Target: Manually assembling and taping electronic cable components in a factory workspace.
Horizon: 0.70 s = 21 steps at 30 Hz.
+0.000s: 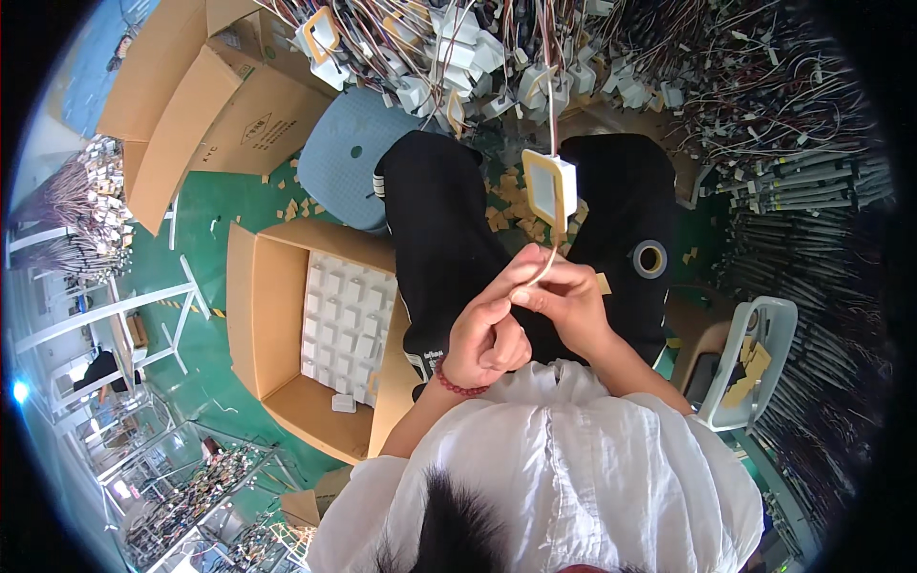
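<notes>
A small white square box (570,186) hangs from thin wires in front of me, its face edged by a yellow-tan frame (531,177). From its lower corner a thin tan strip (551,262) curves down to my fingers. My right hand (576,304) is closed, with thumb and fingers pinching the strip's lower end. Against it lies my left hand (489,334), fingers curled and fingertips pressed at the same spot. Whether the left fingertips also grip the strip is partly hidden.
Dense bundles of wires with white boxes (458,48) hang ahead and at the right. An open carton (277,248) with white boxes stands at left, near a blue stool (344,143). A tape roll (650,259) rests on my right leg; a white bin (778,334) sits at right.
</notes>
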### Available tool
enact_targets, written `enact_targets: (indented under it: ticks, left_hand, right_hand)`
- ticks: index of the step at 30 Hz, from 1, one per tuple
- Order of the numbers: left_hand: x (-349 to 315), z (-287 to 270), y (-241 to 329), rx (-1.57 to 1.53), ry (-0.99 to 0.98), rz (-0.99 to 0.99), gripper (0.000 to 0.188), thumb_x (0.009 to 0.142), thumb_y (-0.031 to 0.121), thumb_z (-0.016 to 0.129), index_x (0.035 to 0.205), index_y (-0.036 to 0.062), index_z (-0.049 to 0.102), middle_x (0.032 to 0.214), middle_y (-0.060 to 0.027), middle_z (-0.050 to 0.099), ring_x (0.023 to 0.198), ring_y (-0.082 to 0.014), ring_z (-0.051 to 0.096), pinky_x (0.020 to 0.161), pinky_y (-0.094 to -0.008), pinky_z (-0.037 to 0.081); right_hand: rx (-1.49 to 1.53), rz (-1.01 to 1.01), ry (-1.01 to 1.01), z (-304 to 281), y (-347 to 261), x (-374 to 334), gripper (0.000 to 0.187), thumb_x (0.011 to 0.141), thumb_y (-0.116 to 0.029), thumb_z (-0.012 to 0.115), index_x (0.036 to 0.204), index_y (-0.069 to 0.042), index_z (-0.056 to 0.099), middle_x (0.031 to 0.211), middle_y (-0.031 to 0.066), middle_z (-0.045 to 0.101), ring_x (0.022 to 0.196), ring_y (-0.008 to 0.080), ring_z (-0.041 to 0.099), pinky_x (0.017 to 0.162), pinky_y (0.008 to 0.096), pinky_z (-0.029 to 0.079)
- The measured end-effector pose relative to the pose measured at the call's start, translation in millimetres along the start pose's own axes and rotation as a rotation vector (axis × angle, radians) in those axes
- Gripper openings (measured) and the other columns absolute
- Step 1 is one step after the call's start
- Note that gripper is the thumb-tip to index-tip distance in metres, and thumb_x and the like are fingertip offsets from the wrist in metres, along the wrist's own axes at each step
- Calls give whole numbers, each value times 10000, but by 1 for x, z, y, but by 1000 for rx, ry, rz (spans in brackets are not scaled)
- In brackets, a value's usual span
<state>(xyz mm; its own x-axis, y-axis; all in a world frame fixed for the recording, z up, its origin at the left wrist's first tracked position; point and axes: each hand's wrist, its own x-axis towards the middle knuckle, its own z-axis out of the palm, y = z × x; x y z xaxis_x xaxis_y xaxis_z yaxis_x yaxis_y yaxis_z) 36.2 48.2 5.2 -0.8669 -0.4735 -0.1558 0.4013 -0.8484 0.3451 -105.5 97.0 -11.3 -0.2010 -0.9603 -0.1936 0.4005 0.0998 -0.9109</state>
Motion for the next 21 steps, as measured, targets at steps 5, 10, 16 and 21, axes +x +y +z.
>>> enact_targets:
  ticks: [5,10,16,21]
  left_hand:
    - [-15,-2,9,-103,107,34,545,951,116,232,1479,55,112,406,46,235,316,-63,185,343,-220,202]
    - [-31,-2,13,-236,122,46,551,956,115,219,1487,94,72,407,45,249,313,-64,203,321,-210,227]
    - [-43,5,21,-252,109,62,556,955,110,222,1484,73,57,408,41,256,312,-70,202,327,-213,207]
    - [-53,0,24,-202,68,54,558,962,115,228,1484,67,35,405,36,266,315,-73,205,336,-227,188]
  right_hand:
    - [226,71,325,-21,-11,22,265,816,-69,677,1048,-8,564,802,37,640,604,82,556,553,210,455]
    - [-403,-341,-71,-16,-35,28,267,834,54,517,1083,-18,582,1164,103,564,854,114,550,690,234,470]
    - [-764,-512,-490,-2,-46,51,275,798,18,641,1071,-10,628,1018,142,642,912,309,632,787,357,507]
    - [-583,-392,-610,-4,-57,67,170,765,-13,695,935,-18,686,844,102,656,775,263,625,688,343,495]
